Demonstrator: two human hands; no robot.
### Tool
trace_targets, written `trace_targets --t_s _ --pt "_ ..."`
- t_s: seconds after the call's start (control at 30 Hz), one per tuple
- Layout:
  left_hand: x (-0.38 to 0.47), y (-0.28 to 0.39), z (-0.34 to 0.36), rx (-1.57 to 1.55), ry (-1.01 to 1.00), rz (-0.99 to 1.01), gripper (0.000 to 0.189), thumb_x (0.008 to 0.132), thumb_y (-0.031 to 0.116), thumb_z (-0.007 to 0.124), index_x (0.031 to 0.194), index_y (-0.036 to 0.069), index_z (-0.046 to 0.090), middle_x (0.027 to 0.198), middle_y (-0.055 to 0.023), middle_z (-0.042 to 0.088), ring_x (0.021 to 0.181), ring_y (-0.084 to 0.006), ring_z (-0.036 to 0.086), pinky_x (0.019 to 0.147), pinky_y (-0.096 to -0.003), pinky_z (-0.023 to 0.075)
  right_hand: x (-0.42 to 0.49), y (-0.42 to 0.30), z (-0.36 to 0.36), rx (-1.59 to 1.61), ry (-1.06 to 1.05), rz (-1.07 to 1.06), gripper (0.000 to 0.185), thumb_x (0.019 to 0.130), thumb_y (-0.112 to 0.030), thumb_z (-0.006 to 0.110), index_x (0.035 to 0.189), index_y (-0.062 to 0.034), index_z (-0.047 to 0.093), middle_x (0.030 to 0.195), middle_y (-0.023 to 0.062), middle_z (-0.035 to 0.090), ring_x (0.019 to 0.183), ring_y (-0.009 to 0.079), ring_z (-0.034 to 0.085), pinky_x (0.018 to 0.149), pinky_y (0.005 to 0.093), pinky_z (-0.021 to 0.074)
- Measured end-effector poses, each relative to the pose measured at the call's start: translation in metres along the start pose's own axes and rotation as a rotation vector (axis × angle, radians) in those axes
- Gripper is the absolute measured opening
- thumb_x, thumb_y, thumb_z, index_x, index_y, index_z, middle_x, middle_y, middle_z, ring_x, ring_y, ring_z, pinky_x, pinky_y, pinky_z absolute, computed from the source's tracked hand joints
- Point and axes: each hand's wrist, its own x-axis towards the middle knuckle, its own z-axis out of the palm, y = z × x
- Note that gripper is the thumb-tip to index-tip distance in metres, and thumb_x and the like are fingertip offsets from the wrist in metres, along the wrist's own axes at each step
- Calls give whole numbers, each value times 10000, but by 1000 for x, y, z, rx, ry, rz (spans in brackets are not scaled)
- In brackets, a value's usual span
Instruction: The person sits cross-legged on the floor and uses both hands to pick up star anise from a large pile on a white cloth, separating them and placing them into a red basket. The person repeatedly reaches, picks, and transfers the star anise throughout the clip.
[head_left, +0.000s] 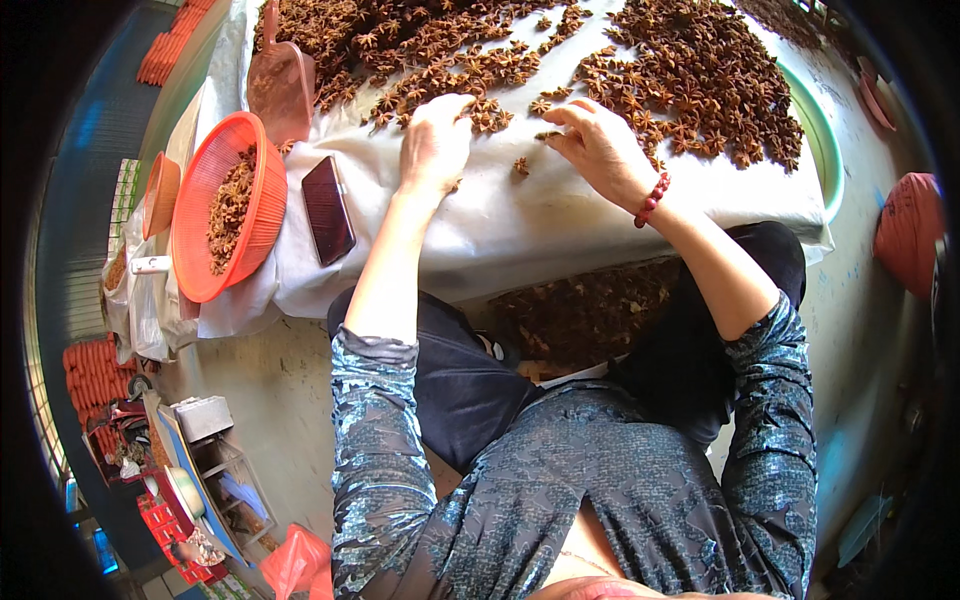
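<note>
Dried star anise lies on a white plastic sheet in front of me, with a wide spread at left and a dense heap at right. My left hand is palm down at the near edge of the left spread, its fingers bent among the pieces. Most of its fingertips are hidden, so its grasp is unclear. My right hand, with a red bead bracelet at the wrist, pinches a small brown star anise piece at the thumb tip. One loose star anise sits between the hands.
At left are an orange plastic colander part-filled with star anise, a smartphone, a translucent pink scoop and a smaller orange basket. A green rim curves past the sheet's right side. Dark brown material lies below the sheet's front edge.
</note>
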Motion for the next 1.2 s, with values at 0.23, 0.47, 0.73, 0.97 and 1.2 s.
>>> trace_targets --t_s 0.23,0.47,0.73,0.97,1.2 --pt "2 25 -15 74 -400 -65 176 786 112 589 927 50 674 975 -139 649 920 -274 623 827 -348 476 -6 -3 -18 -105 -29 -5 203 849 -95 573 1024 -20 643 990 148 613 890 299 614 804 376 501" --pt "20 9 5 318 -163 234 127 814 143 636 927 124 692 880 -60 622 898 -262 587 773 -362 483 -6 -8 -19 -129 -50 -33 199 852 -93 564 1015 -16 647 1014 142 619 915 303 611 830 375 491" --pt "41 -14 28 376 -248 400 106 764 90 657 870 104 658 851 -78 585 894 -259 558 767 -372 474 -7 2 -17 -149 -51 -69 185 858 -76 557 1010 -23 648 982 125 627 870 275 612 791 355 493" --pt "30 -6 13 -102 -114 -82 120 864 147 561 888 58 640 895 -107 636 862 -239 606 767 -345 484 -3 -1 -14 -102 -31 -115 175 886 -77 560 1040 -44 636 982 97 629 760 200 629 679 289 511" --pt "5 32 7 -1472 -277 -439 136 956 105 478 961 -1 563 915 -107 619 820 -177 584 754 -297 488 -2 -18 -3 629 -106 200 319 907 -193 607 1176 -35 543 1042 90 608 767 150 630 705 257 503"
